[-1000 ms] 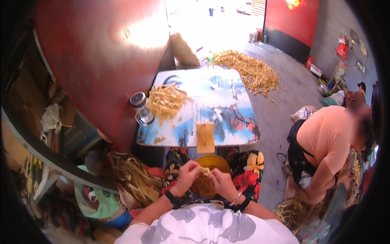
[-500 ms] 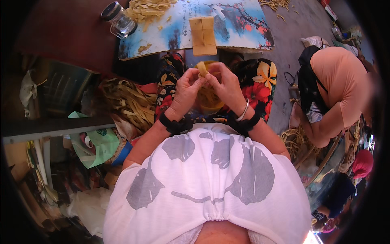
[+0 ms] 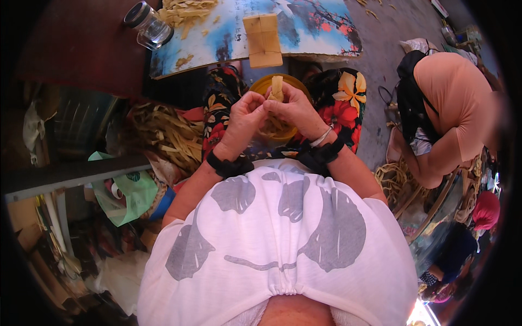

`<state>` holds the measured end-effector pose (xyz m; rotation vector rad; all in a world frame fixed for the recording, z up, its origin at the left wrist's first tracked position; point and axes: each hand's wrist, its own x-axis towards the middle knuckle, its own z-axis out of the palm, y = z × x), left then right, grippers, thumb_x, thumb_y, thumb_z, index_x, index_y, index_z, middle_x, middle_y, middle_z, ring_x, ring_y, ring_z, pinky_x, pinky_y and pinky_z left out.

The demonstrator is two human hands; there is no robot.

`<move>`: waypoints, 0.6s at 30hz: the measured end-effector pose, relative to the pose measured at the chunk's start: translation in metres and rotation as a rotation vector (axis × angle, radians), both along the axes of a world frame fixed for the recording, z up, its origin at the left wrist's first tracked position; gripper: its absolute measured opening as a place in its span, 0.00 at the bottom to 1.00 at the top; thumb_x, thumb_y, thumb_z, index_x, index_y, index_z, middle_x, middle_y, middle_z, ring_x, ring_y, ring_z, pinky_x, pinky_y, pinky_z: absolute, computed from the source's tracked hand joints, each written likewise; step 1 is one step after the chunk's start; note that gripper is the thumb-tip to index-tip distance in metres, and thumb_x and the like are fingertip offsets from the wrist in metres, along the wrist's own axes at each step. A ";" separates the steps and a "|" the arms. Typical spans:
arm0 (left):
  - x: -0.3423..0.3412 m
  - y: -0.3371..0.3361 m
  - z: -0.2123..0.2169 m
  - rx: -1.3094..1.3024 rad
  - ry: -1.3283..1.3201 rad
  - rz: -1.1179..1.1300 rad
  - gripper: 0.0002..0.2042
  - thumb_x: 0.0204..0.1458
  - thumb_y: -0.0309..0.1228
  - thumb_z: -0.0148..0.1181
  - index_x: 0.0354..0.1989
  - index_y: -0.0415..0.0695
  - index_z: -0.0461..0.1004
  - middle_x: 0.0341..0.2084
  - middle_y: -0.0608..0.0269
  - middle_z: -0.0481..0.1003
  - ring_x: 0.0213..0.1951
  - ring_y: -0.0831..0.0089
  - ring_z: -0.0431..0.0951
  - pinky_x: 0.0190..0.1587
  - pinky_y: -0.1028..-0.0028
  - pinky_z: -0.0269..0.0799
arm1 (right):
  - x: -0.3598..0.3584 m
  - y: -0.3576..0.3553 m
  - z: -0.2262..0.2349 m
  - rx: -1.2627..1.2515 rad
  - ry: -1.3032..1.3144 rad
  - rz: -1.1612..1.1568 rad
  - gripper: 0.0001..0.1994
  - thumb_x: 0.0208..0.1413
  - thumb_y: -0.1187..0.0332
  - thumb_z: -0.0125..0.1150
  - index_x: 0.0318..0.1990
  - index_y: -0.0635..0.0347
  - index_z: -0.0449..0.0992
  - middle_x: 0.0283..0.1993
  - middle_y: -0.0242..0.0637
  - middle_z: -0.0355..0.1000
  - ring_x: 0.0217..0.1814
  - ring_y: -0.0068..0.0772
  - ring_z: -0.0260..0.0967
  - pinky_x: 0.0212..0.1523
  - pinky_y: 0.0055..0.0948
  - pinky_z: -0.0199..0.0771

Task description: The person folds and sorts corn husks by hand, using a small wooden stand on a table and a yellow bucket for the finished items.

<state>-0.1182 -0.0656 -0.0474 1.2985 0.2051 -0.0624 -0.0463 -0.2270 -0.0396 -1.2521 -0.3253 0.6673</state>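
Between my hands, above a yellow basin (image 3: 259, 81) held between my knees, a folded pale-yellow strip (image 3: 277, 87) sticks up. My right hand (image 3: 300, 113) pinches its lower part with thumb and fingers. My left hand (image 3: 243, 120) is closed beside it, fingertips meeting the right thumb at the strip's base; the fingers hide exactly what it grips. More pale strips (image 3: 272, 128) lie in the basin, partly covered by my hands and wrists.
Ahead, a painted board (image 3: 217, 46) carries a wooden block (image 3: 262, 46), loose strips (image 3: 185, 12) and a lidded glass jar (image 3: 149, 24). A strip pile (image 3: 168, 133) and green bag (image 3: 128, 198) lie left. A person (image 3: 448, 108) crouches at right.
The strip now points upward and shows longer above my fingers. My right hand has turned slightly, and my left hand has drawn a little lower beside it. The whole view has shifted slightly.
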 end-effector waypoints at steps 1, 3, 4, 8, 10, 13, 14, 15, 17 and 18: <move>-0.003 0.004 0.001 -0.013 0.038 -0.022 0.03 0.63 0.27 0.58 0.40 0.43 0.71 0.24 0.74 0.71 0.23 0.88 0.65 0.25 0.85 0.60 | 0.002 -0.002 0.000 -0.001 0.001 -0.004 0.07 0.61 0.67 0.65 0.43 0.58 0.75 0.32 0.19 0.72 0.30 0.11 0.68 0.29 0.16 0.66; -0.009 0.007 0.006 -0.023 0.073 -0.047 0.03 0.64 0.28 0.57 0.41 0.43 0.71 0.23 0.74 0.69 0.22 0.88 0.63 0.25 0.85 0.58 | 0.011 -0.007 0.001 0.076 0.177 -0.099 0.06 0.59 0.70 0.66 0.40 0.58 0.75 0.32 0.21 0.71 0.31 0.10 0.67 0.31 0.14 0.65; -0.012 0.007 0.011 -0.021 0.087 -0.048 0.04 0.64 0.28 0.57 0.42 0.44 0.71 0.23 0.75 0.69 0.21 0.88 0.61 0.24 0.84 0.56 | 0.011 -0.009 0.003 0.036 0.161 -0.088 0.06 0.59 0.71 0.65 0.39 0.59 0.74 0.32 0.22 0.72 0.33 0.10 0.67 0.34 0.13 0.66; -0.008 0.001 0.031 -0.065 0.167 -0.055 0.05 0.65 0.30 0.56 0.41 0.44 0.75 0.21 0.77 0.67 0.20 0.88 0.60 0.24 0.84 0.55 | 0.009 0.004 -0.013 0.085 0.013 -0.153 0.05 0.58 0.73 0.64 0.39 0.62 0.76 0.33 0.23 0.73 0.34 0.11 0.68 0.35 0.16 0.68; -0.008 0.004 0.028 -0.158 0.235 -0.096 0.08 0.66 0.32 0.55 0.40 0.43 0.78 0.20 0.79 0.67 0.19 0.89 0.59 0.23 0.84 0.54 | 0.008 0.004 0.006 0.063 0.061 -0.109 0.04 0.59 0.73 0.64 0.38 0.62 0.76 0.33 0.24 0.73 0.34 0.11 0.68 0.35 0.16 0.68; -0.006 0.006 0.027 -0.095 0.184 -0.110 0.08 0.65 0.33 0.56 0.40 0.43 0.78 0.19 0.79 0.66 0.19 0.89 0.60 0.22 0.85 0.54 | 0.011 0.006 0.008 0.023 0.056 -0.102 0.04 0.60 0.72 0.63 0.36 0.62 0.77 0.31 0.23 0.72 0.32 0.09 0.66 0.32 0.15 0.65; -0.006 0.008 0.031 -0.060 0.165 -0.129 0.08 0.65 0.33 0.56 0.39 0.43 0.78 0.19 0.79 0.66 0.20 0.90 0.61 0.23 0.86 0.56 | 0.015 0.005 0.006 0.019 0.069 -0.154 0.04 0.60 0.71 0.63 0.36 0.62 0.77 0.29 0.21 0.71 0.30 0.08 0.63 0.30 0.14 0.62; 0.000 0.010 0.034 -0.059 0.156 -0.126 0.08 0.65 0.33 0.56 0.39 0.43 0.78 0.19 0.79 0.66 0.20 0.90 0.61 0.23 0.86 0.56 | 0.017 0.006 0.003 0.010 0.088 -0.205 0.04 0.60 0.71 0.63 0.36 0.61 0.77 0.28 0.20 0.70 0.29 0.07 0.61 0.28 0.14 0.59; 0.026 0.017 0.039 0.301 -0.022 -0.140 0.08 0.64 0.32 0.57 0.38 0.41 0.78 0.20 0.78 0.69 0.22 0.90 0.64 0.25 0.86 0.59 | 0.033 0.014 0.001 0.055 0.005 -0.242 0.07 0.62 0.68 0.63 0.35 0.61 0.76 0.27 0.17 0.68 0.27 0.06 0.57 0.26 0.14 0.55; 0.037 0.028 0.039 0.590 -0.166 -0.144 0.08 0.63 0.30 0.57 0.37 0.39 0.78 0.21 0.76 0.71 0.24 0.89 0.68 0.27 0.83 0.63 | 0.040 0.015 0.013 0.009 -0.054 -0.251 0.08 0.63 0.66 0.63 0.34 0.61 0.76 0.26 0.18 0.68 0.27 0.06 0.57 0.25 0.14 0.56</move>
